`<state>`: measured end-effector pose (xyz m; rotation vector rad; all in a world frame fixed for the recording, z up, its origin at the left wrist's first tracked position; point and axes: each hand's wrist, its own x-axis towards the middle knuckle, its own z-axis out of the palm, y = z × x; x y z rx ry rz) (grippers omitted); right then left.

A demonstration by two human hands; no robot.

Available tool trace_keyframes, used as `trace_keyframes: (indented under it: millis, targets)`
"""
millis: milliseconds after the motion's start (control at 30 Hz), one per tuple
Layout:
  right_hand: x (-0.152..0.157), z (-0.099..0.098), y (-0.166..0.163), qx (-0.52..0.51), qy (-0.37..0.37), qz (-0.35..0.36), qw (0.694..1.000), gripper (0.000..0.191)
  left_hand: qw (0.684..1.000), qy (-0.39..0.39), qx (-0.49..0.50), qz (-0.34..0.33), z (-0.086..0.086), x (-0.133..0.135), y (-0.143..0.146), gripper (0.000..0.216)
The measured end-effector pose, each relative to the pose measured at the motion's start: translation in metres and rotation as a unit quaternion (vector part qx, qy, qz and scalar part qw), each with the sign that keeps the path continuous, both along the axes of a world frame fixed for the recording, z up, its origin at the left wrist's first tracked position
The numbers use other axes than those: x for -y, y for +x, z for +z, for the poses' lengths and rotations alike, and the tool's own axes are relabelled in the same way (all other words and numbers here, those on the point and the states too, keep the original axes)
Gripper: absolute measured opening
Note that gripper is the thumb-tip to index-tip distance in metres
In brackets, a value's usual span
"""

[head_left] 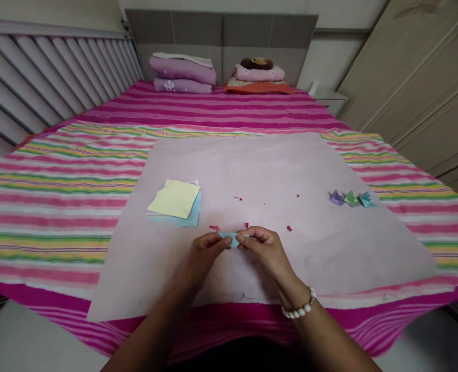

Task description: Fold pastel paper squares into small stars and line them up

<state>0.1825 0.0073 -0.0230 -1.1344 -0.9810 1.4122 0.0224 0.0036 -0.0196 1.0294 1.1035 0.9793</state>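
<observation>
A small piece of folded light blue paper [233, 239] is held up between my two hands, just above a large pale sheet [275, 170]. My left hand [208, 253] pinches its left end between thumb and fingers. On the other end, my right hand [265, 250] has its thumb pressed against the front, fingers behind. Part of the paper is hidden by the fingertips. Small red scraps [214, 228] lie on the sheet just beyond my hands. To the left is a stack of paper squares [176, 199], pale yellow on top with blue below.
Three folded paper pieces, purple [336, 198], green [351, 198] and blue [366, 200], stand in a row at the right of the sheet. The sheet lies on a striped bedspread [58, 206]. Folded bedding [183, 72] is piled at the headboard [248, 31]; a rail [54, 77] borders the left.
</observation>
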Motion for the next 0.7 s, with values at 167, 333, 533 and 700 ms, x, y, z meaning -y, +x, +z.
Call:
trace_keyframes:
  millis: [167, 333, 533, 700]
  targets:
    - [0.003, -0.003, -0.002, -0.001, 0.027, -0.015, 1.0, 0.019, 0.999, 0.011, -0.002, 0.032, 0.0, -0.002, 0.0, 0.021]
    - [0.006, 0.001, -0.004, -0.002, 0.063, -0.019, 0.998, 0.017, 0.997, -0.01, 0.069, 0.033, -0.001, -0.007, -0.003, 0.024]
    - [0.005, 0.014, 0.0, -0.101, -0.041, 0.097, 0.989, 0.021, 0.996, 0.008, 0.051, -0.073, 0.006, -0.01, -0.014, 0.016]
    - [0.005, 0.015, 0.001, -0.112, -0.06, 0.116, 0.985, 0.022, 0.995, 0.015, 0.054, -0.077, 0.011, -0.009, -0.015, 0.015]
